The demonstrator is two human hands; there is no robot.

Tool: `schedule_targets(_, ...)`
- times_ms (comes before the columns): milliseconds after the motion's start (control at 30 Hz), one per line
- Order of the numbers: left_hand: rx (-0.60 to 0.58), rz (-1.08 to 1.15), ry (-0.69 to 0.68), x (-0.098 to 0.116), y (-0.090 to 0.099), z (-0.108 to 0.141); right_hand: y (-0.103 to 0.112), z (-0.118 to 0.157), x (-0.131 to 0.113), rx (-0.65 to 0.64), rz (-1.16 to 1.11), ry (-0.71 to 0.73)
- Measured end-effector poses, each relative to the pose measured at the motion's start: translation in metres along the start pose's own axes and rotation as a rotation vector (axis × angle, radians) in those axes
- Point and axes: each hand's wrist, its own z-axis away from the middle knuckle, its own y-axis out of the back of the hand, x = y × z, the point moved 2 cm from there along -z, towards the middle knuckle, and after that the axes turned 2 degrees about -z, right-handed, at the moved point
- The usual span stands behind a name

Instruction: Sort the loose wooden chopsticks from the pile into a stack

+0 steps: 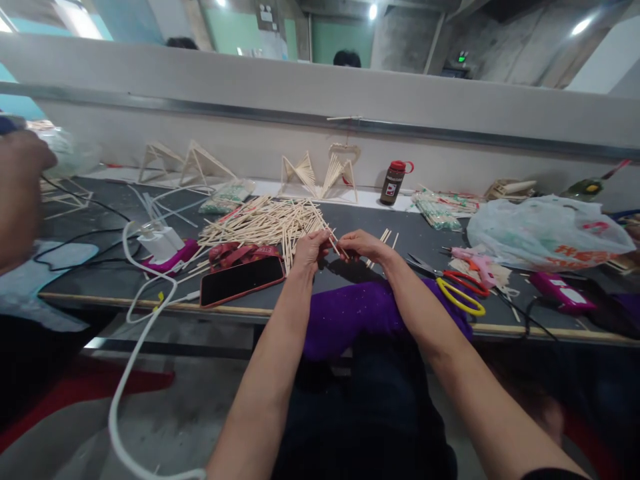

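Thin wooden sticks (336,240) are pinched between my two hands over the table's front edge. My left hand (313,248) is closed on them from the left, and my right hand (361,245) closes on their lower right end. How many sticks I hold is too small to tell. Just beyond my left hand lies a large pile of loose wooden sticks (265,221). A few separate sticks (384,239) lie to the right of my right hand. Below both hands a purple cloth (350,310) hangs over the edge.
A phone (243,281) lies left of my hands, near a power strip (173,257) with a white cable. Scissors (460,293), a pink glue gun (475,263) and a plastic bag (545,230) are at right. Stick models (320,177) and a bottle (393,183) stand behind. A co-worker's hand (23,193) is at left.
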Motion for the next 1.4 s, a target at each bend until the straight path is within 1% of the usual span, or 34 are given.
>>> schedule_targets(100,-0.020,-0.032,-0.013,-0.002,-0.001,-0.001,-0.002,0.000,0.002,-0.063,0.014,-0.016)
schedule_targets(200,-0.023,-0.044,-0.022,-0.003,-0.002,-0.002,-0.004,0.000,0.003,-0.085,0.051,-0.046)
schedule_targets(267,0.002,-0.043,-0.035,-0.003,-0.002,-0.002,-0.005,0.000,0.001,-0.087,0.065,-0.050)
schedule_targets(333,0.041,-0.038,-0.058,-0.002,-0.003,-0.001,-0.005,0.001,0.000,-0.068,0.069,-0.056)
schedule_targets(433,0.093,-0.018,-0.088,0.000,-0.002,-0.001,-0.005,0.001,-0.002,0.010,0.068,-0.069)
schedule_targets(533,0.121,0.013,-0.093,0.000,0.000,-0.002,-0.005,0.000,-0.001,0.051,0.040,-0.056)
schedule_targets(800,0.121,0.033,-0.092,-0.001,0.000,-0.004,-0.001,0.001,0.001,-0.061,-0.034,0.000)
schedule_targets(1000,0.104,0.040,-0.113,-0.001,-0.001,-0.003,-0.004,0.001,-0.001,-0.054,-0.032,-0.014)
schedule_targets(1167,0.119,-0.048,-0.170,0.000,-0.001,-0.002,-0.004,-0.001,0.000,0.025,0.038,-0.011)
schedule_targets(1233,0.138,-0.138,-0.220,0.000,-0.003,0.001,0.001,-0.002,0.002,0.125,0.040,-0.022)
schedule_targets(1300,0.140,-0.271,-0.293,0.000,-0.007,0.006,0.007,-0.003,0.004,0.259,0.030,-0.057)
schedule_targets(1367,0.098,-0.413,-0.382,-0.001,-0.015,0.014,0.012,-0.004,0.009,0.354,0.041,-0.127)
schedule_targets(1400,0.061,-0.476,-0.413,-0.001,-0.020,0.019,0.014,-0.004,0.011,0.370,0.056,-0.165)
